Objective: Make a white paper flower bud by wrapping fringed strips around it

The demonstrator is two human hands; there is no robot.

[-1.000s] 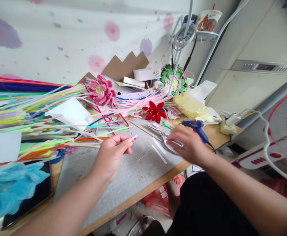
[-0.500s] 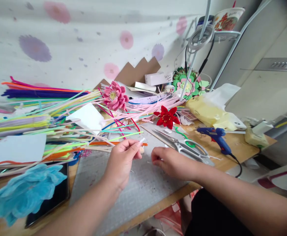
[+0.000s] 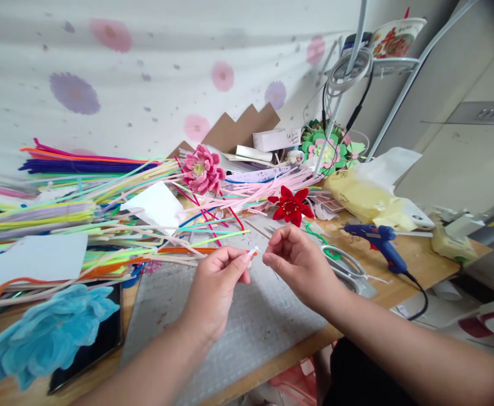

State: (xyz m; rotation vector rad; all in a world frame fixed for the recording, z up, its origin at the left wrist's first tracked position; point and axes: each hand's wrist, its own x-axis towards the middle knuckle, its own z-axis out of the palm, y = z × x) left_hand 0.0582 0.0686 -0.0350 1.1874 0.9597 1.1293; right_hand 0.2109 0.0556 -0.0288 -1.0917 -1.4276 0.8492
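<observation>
My left hand [image 3: 215, 290] is closed in a pinch over the grey cutting mat [image 3: 255, 332]. A small white strip [image 3: 253, 251] sticks out between its thumb and forefinger. Just to the right, my right hand [image 3: 301, 268] has its thumb and fingers drawn together close to the strip's end; whatever they hold, if anything, is too small to make out. Scissors [image 3: 348, 262] lie behind my right hand, which hides their blades. Beyond the hands sits a red fuzzy flower [image 3: 290, 206].
Pipe cleaners in several colours [image 3: 61, 217] crowd the left and back, along with a pink flower [image 3: 204, 169]. A blue fuzzy flower [image 3: 52, 332] rests at front left over a dark tablet. At right are a blue glue gun [image 3: 376, 239] with its cord and a yellow packet [image 3: 357, 189].
My right hand has lifted from beside the scissors and moved left and up, close to the strip in my left hand. The left hand keeps its pinch. The view has shifted slightly.
</observation>
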